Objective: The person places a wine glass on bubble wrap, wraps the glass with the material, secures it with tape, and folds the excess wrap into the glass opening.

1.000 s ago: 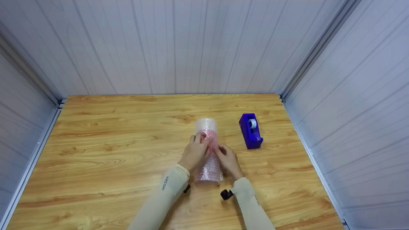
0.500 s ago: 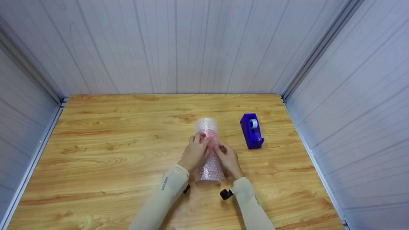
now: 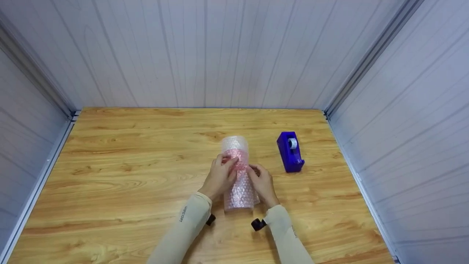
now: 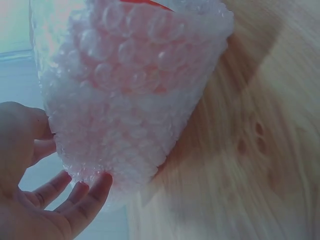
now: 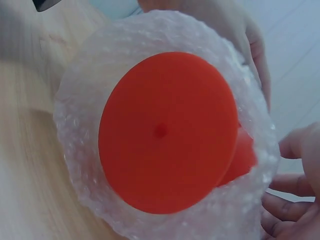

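"From the head, where does the bubble-wrapped bundle (image 3: 240, 192) lie?"

"Lengthwise on the wood-grain tabletop (image 3: 128, 176), between the two hands. A pink tint shows through its plastic, strongest in the upper half."

"And the hands?"

"The left hand (image 3: 220, 176) curves over its left side, fingertips on the wrap. The right hand (image 3: 262, 183) pinches at the right side, thumb on top. Beige sleeves (image 3: 179, 227) cover both forearms, with a black wrist camera (image 3: 258, 224) at each."

"Anything else there?"

"A blue tape dispenser (image 3: 289, 157) to the right, apart from the bundle, with a roll of tape (image 3: 292, 143) in it."

"Now the left wrist."

"Large bubbles fill the middle, with red showing beneath. The left hand's fingers are bent and slightly spread, tips against the wrap."

"And the right wrist?"

"The bundle's near end: a red disc (image 5: 167, 132) with a small central spot, ringed by bubble wrap (image 5: 80, 145). The right hand's thumb and bent fingers grip the wrap's edge; the left hand shows behind."
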### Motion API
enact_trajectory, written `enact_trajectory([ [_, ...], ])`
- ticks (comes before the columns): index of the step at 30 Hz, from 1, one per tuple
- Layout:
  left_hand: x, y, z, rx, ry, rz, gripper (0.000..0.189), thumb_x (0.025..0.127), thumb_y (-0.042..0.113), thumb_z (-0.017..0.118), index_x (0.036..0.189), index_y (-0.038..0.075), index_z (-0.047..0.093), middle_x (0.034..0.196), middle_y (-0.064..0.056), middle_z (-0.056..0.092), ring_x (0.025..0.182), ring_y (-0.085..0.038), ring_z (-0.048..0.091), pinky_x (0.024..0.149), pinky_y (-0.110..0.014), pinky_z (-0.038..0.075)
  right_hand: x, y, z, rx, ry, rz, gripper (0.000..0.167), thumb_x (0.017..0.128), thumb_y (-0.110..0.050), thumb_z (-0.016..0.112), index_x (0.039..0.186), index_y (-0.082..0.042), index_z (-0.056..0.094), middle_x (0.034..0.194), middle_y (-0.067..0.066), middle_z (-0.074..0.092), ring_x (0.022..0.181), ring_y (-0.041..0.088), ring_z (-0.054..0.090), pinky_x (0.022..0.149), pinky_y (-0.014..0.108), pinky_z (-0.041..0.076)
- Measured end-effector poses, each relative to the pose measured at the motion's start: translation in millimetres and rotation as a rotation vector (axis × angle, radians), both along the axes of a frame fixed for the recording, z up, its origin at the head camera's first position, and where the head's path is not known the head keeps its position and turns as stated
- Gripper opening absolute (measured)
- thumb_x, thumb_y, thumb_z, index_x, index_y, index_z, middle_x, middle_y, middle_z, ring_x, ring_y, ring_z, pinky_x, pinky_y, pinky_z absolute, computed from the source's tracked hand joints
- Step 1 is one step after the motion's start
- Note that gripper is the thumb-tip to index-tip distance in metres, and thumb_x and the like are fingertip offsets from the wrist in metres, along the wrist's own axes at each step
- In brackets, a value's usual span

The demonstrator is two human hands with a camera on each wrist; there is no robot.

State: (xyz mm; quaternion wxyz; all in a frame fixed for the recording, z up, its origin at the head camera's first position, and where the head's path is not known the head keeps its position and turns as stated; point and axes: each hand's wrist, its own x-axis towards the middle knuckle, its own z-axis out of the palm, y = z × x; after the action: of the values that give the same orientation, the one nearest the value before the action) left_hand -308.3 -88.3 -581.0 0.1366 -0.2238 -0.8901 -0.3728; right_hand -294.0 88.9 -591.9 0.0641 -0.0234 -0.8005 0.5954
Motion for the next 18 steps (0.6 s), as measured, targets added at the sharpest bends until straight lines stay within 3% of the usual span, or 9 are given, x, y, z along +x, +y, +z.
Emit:
enact_trajectory([
  [7,-0.1,-7.5,-5.4,0.161,-0.025,-0.027,0.033,0.094,0.004,0.064,0.127,0.002,0.065,0.128,-0.023,0.050,0.110,-0.034,0.056,0.095,-0.046,0.048,1.9,-2,3.1,0.010,0.022,-0.006,0.021,0.101,-0.014,0.059,0.112,-0.001,0.072,0.103,0.009,0.071,0.093,0.020,0.062,0.082,0.033,0.051],
  [9,0.3,-9.8,-7.1,0.206,-0.069,-0.024,0.033,0.095,0.005,0.064,0.128,0.003,0.064,0.128,-0.022,0.050,0.108,-0.030,0.056,0.091,-0.042,0.050,2.2,-2,3.8,-0.013,0.024,-0.003,0.021,0.102,-0.012,0.058,0.113,-0.001,0.072,0.105,0.009,0.071,0.095,0.021,0.063,0.083,0.032,0.051],
  [14,2.8,-15.5,-9.3,0.286,-0.201,0.006,0.034,0.098,0.010,0.062,0.132,0.007,0.061,0.129,-0.018,0.048,0.083,-0.020,0.056,0.074,-0.034,0.050,3.9,-4,6.8,-0.079,0.050,0.033,0.024,0.104,-0.008,0.052,0.117,0.004,0.069,0.107,0.016,0.070,0.093,0.030,0.065,0.080,0.035,0.054],
  [16,3.9,-17.6,-9.7,0.324,-0.239,0.016,0.034,0.099,0.011,0.062,0.133,0.007,0.060,0.127,-0.017,0.049,0.083,-0.020,0.058,0.076,-0.034,0.051,4.5,-5,7.7,-0.100,0.077,0.065,0.024,0.104,-0.005,0.050,0.118,0.007,0.066,0.107,0.020,0.069,0.093,0.035,0.066,0.081,0.040,0.056],
  [18,5.0,-19.6,-10.6,0.369,-0.273,0.015,0.034,0.100,0.012,0.061,0.133,0.006,0.059,0.126,-0.018,0.049,0.094,-0.024,0.060,0.082,-0.035,0.053,5.0,-6,8.2,-0.117,0.110,0.099,0.024,0.104,-0.001,0.049,0.120,0.009,0.064,0.109,0.023,0.069,0.094,0.040,0.064,0.082,0.045,0.055],
])
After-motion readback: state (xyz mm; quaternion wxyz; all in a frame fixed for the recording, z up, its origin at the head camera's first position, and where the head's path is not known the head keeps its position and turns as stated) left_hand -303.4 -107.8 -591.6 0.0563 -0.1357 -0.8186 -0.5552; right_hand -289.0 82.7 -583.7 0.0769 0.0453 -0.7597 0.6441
